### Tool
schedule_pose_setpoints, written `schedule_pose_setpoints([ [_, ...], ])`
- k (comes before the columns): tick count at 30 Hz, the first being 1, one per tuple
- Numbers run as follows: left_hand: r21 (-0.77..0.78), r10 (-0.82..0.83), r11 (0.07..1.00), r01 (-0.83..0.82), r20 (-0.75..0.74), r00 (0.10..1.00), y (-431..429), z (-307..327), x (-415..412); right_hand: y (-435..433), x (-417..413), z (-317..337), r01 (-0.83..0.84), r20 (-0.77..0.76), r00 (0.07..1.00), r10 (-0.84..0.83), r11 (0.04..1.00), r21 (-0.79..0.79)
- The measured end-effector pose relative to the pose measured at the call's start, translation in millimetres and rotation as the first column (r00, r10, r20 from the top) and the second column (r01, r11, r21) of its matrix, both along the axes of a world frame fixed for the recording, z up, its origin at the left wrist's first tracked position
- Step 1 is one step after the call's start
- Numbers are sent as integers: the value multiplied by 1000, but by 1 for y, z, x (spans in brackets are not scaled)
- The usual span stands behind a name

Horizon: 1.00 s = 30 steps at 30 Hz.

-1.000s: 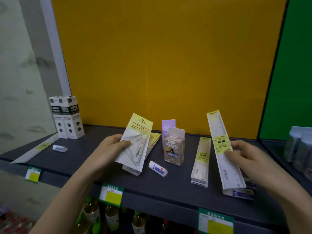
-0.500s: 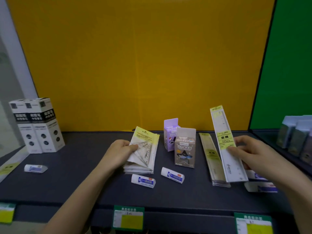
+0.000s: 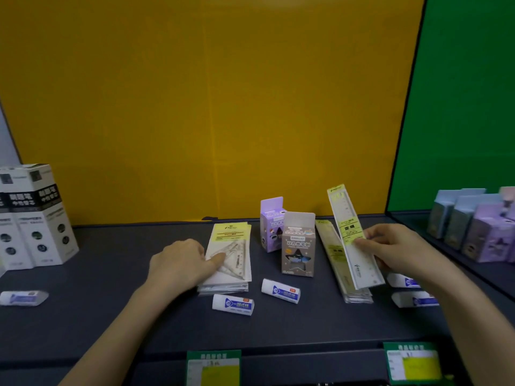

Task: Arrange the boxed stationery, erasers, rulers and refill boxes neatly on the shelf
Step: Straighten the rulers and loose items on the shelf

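one ruler (image 3: 353, 238) is in our right hand (image 3: 395, 250), pinched at mid-length between thumb and fingers, its far end tilted up off the shelf (image 3: 111, 288) and its near end low over the ruler stack (image 3: 341, 263). we judge it light, thin and a little springy in its slick sleeve, so a grip near the middle seems best to keep it from swinging or sliding out. our right wrist is turned inward, forearm reaching in from the lower right. our left hand (image 3: 181, 264) lies flat on the set-square stack (image 3: 230, 257), fingers together and pressing down on its left edge, forearm coming in from the lower left. those packs look slippery and likely to fan out, so we judge squaring them from the edges safer. two erasers (image 3: 233, 304) lie loose in front, near the boxes (image 3: 297, 243).
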State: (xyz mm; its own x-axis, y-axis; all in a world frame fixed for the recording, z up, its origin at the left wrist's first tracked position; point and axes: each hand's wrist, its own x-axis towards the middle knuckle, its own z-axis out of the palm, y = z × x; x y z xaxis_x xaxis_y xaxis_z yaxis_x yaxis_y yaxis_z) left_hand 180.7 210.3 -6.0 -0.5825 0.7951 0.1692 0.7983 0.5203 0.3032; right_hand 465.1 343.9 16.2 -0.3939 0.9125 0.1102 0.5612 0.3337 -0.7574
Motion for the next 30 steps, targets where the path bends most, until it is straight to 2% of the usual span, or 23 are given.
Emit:
schedule_pose_setpoints([
  [3, -3, 9, 1000, -10, -124, 992, 0, 3, 1, 3, -1, 1, 19, 47, 999, -19, 1000, -2],
  [7, 179, -47, 979, 98, -268, 962, 1, 9, 6, 4, -7, -2, 7, 104, 995, -9, 1000, 12],
  [13, 350, -218, 882, 316, -293, 931, 10, 12, 7, 3, -15, -9, 15, 194, 981, -24, 999, 45],
  [18, 374, -240, 857, 354, -318, 917, 16, 12, 9, 6, -18, -10, 28, 270, 961, -52, 995, 91],
  [22, 359, -243, 863, 357, -324, 914, 19, 11, 9, 8, -18, -10, 28, 395, 916, -77, 991, 129],
  [24, 357, -237, 865, 352, -329, 914, 20, 13, 11, 9, -18, -8, 41, 454, 880, -143, 973, 227],
  [26, 375, -240, 857, 354, -318, 917, 25, 17, 15, 11, -21, -3, 37, 390, 903, -180, 937, 346],
  [28, 411, -275, 838, 358, -249, 929, 36, 24, 19, 12, -28, 7, -66, 309, 950, -45, 939, 338],
  [30, 412, -319, 845, 341, -124, 940, 51, 31, 23, 8, -36, 18, -243, 282, 942, 181, 949, 203],
])
